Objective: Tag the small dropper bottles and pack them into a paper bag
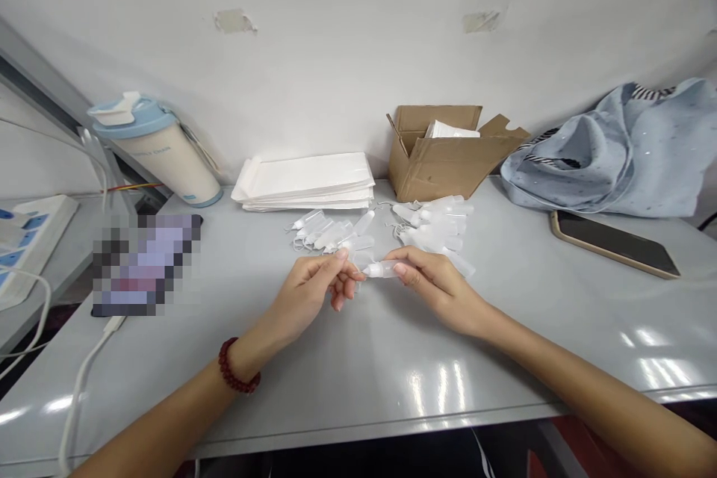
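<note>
The right hand (445, 290) is holding a small bottle (383, 269) lying nearly level just above the bench (336, 381), its fingers closing lightly on the far end of the clear body. The left hand (302, 291) is meeting the narrow white tip; its fingers are pinching together there, though I cannot tell whether they are gripping a string. Careful handling is probably calling for a gentle right grip, as the thin-looking body is likely giving under pressure, while the left fingers are doing the fine work. Working low is seeming sensible, the bench catching anything that slips. The left pile (330, 230) and right pile (437, 218) of bottles are lying close, so loose strings could be snagging.
</note>
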`<action>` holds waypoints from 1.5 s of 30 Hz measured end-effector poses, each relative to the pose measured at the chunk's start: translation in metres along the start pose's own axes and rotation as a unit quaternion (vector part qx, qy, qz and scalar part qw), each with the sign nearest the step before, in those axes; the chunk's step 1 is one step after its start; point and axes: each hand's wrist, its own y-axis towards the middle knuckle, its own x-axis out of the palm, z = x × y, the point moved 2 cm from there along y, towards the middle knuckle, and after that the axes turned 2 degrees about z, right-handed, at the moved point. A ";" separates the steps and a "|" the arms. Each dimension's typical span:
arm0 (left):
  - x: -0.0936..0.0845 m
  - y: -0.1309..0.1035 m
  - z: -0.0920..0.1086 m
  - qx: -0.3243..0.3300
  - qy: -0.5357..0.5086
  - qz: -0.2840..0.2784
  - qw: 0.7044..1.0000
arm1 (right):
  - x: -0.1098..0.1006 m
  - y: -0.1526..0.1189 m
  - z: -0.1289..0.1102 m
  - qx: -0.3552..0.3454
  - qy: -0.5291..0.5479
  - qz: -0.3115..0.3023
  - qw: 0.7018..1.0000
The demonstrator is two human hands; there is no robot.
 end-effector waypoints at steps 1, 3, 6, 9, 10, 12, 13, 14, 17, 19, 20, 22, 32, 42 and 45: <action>0.000 0.000 0.000 0.005 0.007 0.004 1.000 | 0.000 0.000 0.000 0.001 -0.001 0.001 1.000; 0.000 -0.001 0.002 0.019 0.036 0.006 0.999 | 0.000 0.000 0.000 0.001 -0.003 0.002 1.000; 0.000 -0.002 0.006 0.024 0.070 0.003 0.997 | 0.001 0.000 0.001 -0.001 -0.010 0.002 1.000; 0.002 -0.003 0.007 0.019 0.079 0.006 0.997 | 0.004 0.000 0.001 -0.006 -0.023 0.008 1.000; 0.002 -0.004 0.006 0.016 0.081 0.007 0.997 | 0.004 -0.001 0.001 -0.006 -0.029 0.010 0.999; 0.002 -0.004 0.004 0.009 0.084 0.006 0.996 | 0.006 -0.002 0.000 -0.005 -0.041 0.013 0.999; 0.002 -0.004 0.003 0.006 0.085 0.004 0.996 | 0.006 -0.002 0.000 -0.004 -0.046 0.013 0.999; 0.002 -0.003 0.002 0.005 0.085 0.001 0.996 | 0.006 -0.003 0.000 -0.004 -0.050 0.014 0.999; 0.003 -0.003 -0.001 0.003 0.084 -0.004 0.996 | 0.007 -0.004 0.000 -0.010 -0.063 0.016 0.998; 0.003 -0.003 -0.002 0.002 0.085 -0.006 0.996 | 0.008 -0.005 0.001 -0.019 -0.070 0.019 0.997; 0.003 -0.003 -0.003 0.002 0.085 -0.007 0.996 | 0.009 -0.005 0.002 -0.023 -0.074 0.019 0.997; 0.003 -0.003 -0.004 0.002 0.085 -0.010 0.996 | 0.009 -0.005 0.003 -0.032 -0.079 0.022 0.996; 0.003 -0.001 0.001 0.005 0.092 -0.003 0.996 | 0.003 -0.005 0.000 -0.136 -0.178 0.039 0.974; -0.016 0.006 0.002 0.005 0.161 0.126 0.979 | -0.019 0.007 0.024 -0.136 -0.471 0.148 0.859; -0.021 0.008 0.001 -0.001 0.184 0.141 0.973 | -0.023 0.008 0.032 -0.079 -0.526 0.148 0.833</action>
